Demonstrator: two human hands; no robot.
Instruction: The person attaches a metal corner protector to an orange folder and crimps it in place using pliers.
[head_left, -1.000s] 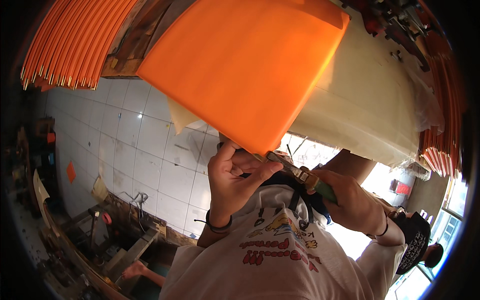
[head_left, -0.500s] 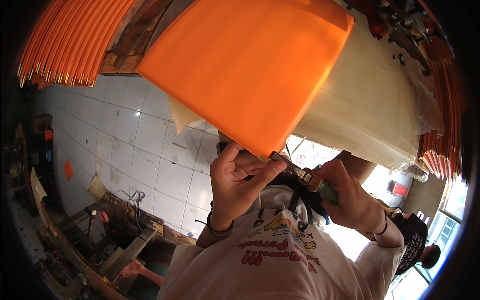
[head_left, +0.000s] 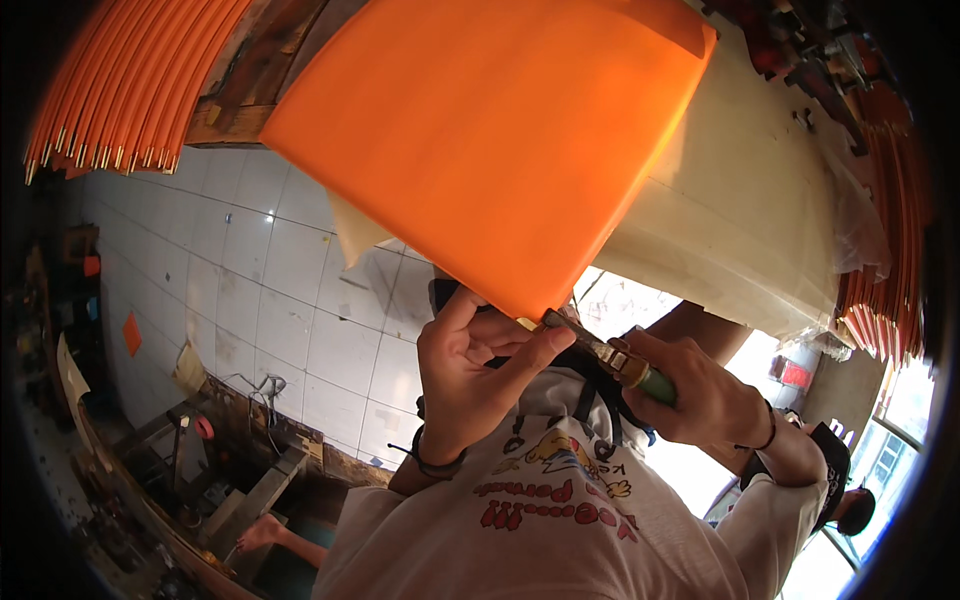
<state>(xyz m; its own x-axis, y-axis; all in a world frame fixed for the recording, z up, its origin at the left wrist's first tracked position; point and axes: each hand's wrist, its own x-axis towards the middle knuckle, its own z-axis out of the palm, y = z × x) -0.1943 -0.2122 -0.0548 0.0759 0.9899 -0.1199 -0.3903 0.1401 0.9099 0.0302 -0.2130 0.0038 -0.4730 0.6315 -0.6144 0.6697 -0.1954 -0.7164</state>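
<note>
A large flat orange cover (head_left: pixel 480 150), smooth and with rounded edges, spreads out in front of me with one corner pointing at my body. At that corner my left hand (head_left: pixel 465 375) pinches the edge, thumb towards the tip and fingers partly hidden beneath. A small gold-coloured metal corner piece (head_left: pixel 527 323) shows beside the thumb. My right hand (head_left: pixel 695 390) is closed round the green handle of a pair of pliers (head_left: pixel 600 350). Their metal jaws meet the cover's corner; whether they bite on the metal piece cannot be made out.
Beneath the cover lies a table with a cream sheet (head_left: pixel 740 200). Stacked orange covers with gold corners (head_left: pixel 130 90) stand at the far left, another orange stack (head_left: pixel 885 230) at the right. White floor tiles (head_left: pixel 310 290) lie to the left. Another person's bare foot (head_left: pixel 262 535) shows lower left.
The view has shifted slightly. My right hand has turned a little on the pliers, and its fingers sit closer round the handle. The left hand still pinches the cover's corner.
</note>
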